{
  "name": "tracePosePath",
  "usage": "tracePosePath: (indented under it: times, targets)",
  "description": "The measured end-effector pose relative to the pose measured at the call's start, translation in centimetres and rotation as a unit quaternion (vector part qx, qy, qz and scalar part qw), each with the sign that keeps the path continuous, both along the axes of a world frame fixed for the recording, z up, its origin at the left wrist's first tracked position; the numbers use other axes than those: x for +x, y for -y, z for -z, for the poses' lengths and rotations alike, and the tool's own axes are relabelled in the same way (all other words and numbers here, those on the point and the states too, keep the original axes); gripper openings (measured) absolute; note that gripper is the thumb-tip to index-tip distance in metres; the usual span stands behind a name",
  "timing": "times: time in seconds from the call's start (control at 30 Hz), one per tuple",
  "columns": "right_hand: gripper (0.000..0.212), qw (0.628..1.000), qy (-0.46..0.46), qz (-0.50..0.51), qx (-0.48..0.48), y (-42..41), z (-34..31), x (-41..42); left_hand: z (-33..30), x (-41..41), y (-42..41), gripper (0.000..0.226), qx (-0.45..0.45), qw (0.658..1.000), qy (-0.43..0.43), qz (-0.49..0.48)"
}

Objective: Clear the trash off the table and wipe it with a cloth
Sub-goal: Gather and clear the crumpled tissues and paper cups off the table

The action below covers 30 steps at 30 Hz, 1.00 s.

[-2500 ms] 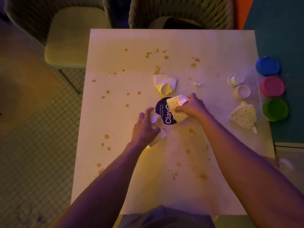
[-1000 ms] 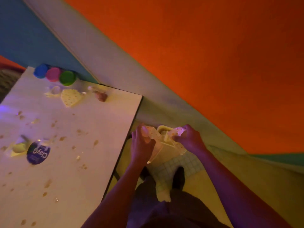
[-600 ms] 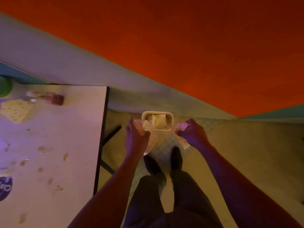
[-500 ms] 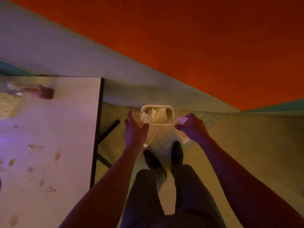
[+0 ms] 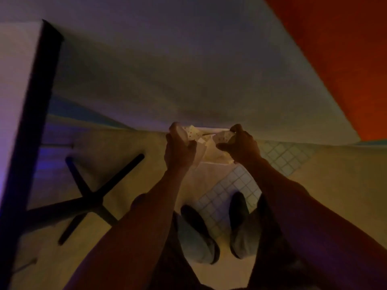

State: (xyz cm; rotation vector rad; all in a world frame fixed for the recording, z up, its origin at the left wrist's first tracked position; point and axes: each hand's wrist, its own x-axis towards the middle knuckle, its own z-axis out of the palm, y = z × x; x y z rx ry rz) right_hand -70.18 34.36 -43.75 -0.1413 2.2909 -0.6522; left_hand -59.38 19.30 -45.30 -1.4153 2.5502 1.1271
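My left hand [image 5: 180,150] grips a crumpled piece of dotted paper [image 5: 191,132]. My right hand [image 5: 240,146] grips another crumpled dotted paper [image 5: 223,136]. Both hands are held close together over a small pale waste bin [image 5: 211,159] on the floor by the wall; the hands hide most of the bin. The white table [image 5: 14,84] shows only as an edge strip at the far left, and nothing on its top is in view.
The table's dark cross-shaped base [image 5: 92,197] stands on the floor at lower left. My two shoes [image 5: 217,229] are on the tiled floor just before the bin. A pale wall with an orange upper part [image 5: 339,55] rises behind the bin.
My view has tilted down and nearer to the bin. Both hands, still holding the papers, have lowered over the bin. The table has slid out to the left edge.
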Motion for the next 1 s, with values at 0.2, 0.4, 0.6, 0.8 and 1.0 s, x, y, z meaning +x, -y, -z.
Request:
tracePosePath:
  times: [0.2,0.4,0.6,0.8,1.0]
  targets:
    - [0.078,0.999,0.030,-0.009,0.011,1.9,10.6,-1.0,10.8,-2.4,0.7,0.071,0.032,0.999,0.040,-0.012]
    - [0.080,0.997,0.041,-0.066,0.019,3.7,20.4,-1.6,19.2,-3.2,0.9,0.092,0.063,0.993,0.099,0.001]
    - [0.097,0.995,0.027,-0.086,0.032,4.9,31.0,-2.7,23.7,-5.1,2.1,0.059,0.112,0.986,0.094,-0.080]
    - [0.095,0.990,-0.014,-0.109,0.085,5.2,25.6,-1.0,26.1,-5.8,2.8,0.061,0.056,0.989,0.138,-0.015]
    - [0.115,0.976,-0.037,-0.177,0.120,6.2,24.3,-1.4,22.6,-5.5,2.6,0.084,0.019,0.986,0.165,0.034]
